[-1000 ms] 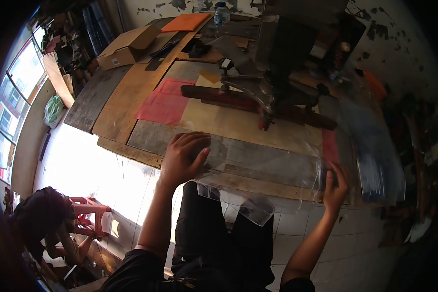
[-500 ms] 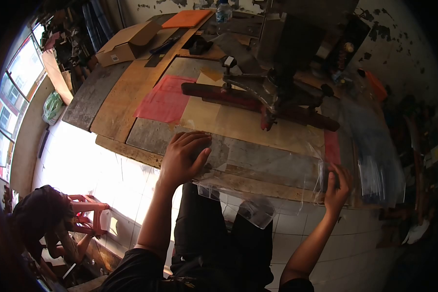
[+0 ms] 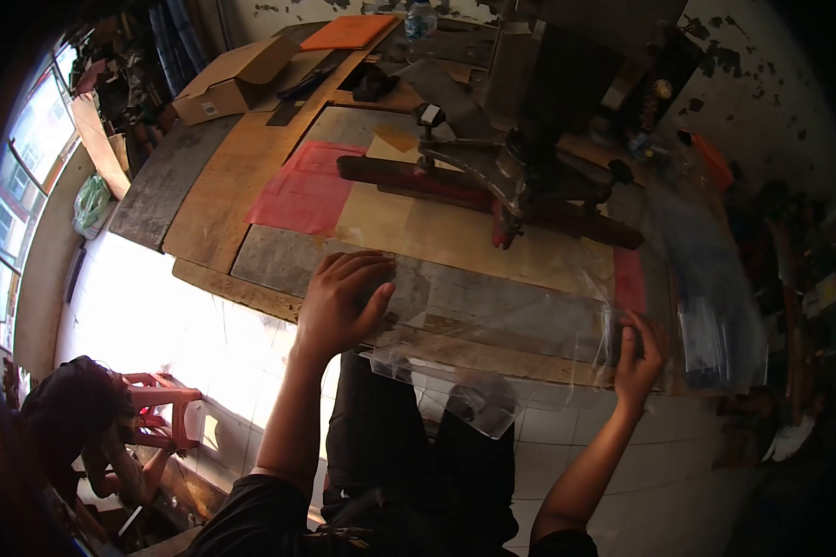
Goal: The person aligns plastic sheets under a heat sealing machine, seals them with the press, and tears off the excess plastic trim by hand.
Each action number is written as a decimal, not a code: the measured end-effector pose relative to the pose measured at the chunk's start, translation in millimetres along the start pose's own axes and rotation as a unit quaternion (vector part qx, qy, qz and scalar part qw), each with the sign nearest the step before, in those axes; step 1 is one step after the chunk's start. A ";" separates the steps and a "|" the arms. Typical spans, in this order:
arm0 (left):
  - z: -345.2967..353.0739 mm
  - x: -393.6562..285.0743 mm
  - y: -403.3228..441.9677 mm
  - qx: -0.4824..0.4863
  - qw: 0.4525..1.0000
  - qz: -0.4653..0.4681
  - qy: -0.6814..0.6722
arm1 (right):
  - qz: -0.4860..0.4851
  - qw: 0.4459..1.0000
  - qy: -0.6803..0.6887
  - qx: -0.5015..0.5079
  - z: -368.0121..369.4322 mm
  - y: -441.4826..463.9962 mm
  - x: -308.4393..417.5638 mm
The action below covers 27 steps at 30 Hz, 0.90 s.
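Observation:
A clear plastic sheet [image 3: 520, 320] lies across the front of the worktable, and part of it hangs over the edge above my lap. My left hand [image 3: 346, 302] rests on the table near the sheet's left end, its fingers stretched forward and its thumb apart. At the sheet's right end, my right hand [image 3: 639, 356] has thumb and fingers closed on the plastic. Beyond both hands stands a press with a long dark bar [image 3: 488, 200]. Under the bar lies a yellowish board [image 3: 437, 227], with a red sheet [image 3: 308, 190] to its left.
A stack of clear plastic [image 3: 715, 334] lies at the table's right end. On the far left are a cardboard box [image 3: 232, 82] and an orange board [image 3: 348, 32], near a water bottle [image 3: 421, 20]. Another person [image 3: 84, 418] bends beside a red stool [image 3: 167, 408] at lower left.
The whole view has shifted slightly to the left. Both hands keep nearly the same place on the table and the plastic.

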<state>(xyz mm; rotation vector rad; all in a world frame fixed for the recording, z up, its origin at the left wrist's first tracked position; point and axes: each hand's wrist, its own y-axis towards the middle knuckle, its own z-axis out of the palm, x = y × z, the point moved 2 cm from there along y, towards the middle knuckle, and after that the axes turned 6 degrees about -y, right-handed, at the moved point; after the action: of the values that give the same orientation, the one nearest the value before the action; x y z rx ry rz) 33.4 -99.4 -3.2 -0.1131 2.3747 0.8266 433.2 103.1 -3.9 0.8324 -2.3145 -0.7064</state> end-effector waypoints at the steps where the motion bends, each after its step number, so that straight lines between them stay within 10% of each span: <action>1: 0.0 -0.3 0.1 0.000 1.000 -0.001 -0.002 | 0.005 1.000 0.007 -0.001 0.1 0.1 -0.3; 19: -4.2 -5.9 -4.0 -0.025 0.999 0.025 0.003 | 0.018 0.999 -0.003 0.029 -0.1 0.2 4.5; 27: 0.8 -0.1 -9.5 -0.041 0.998 0.044 -0.004 | 0.126 0.964 0.211 0.102 14.5 20.3 15.4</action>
<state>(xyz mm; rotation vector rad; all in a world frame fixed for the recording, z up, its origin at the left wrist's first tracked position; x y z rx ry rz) 36.5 -106.6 -8.7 -0.0392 2.3517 0.9648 405.9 110.0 4.2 0.6801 -2.0677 -0.1585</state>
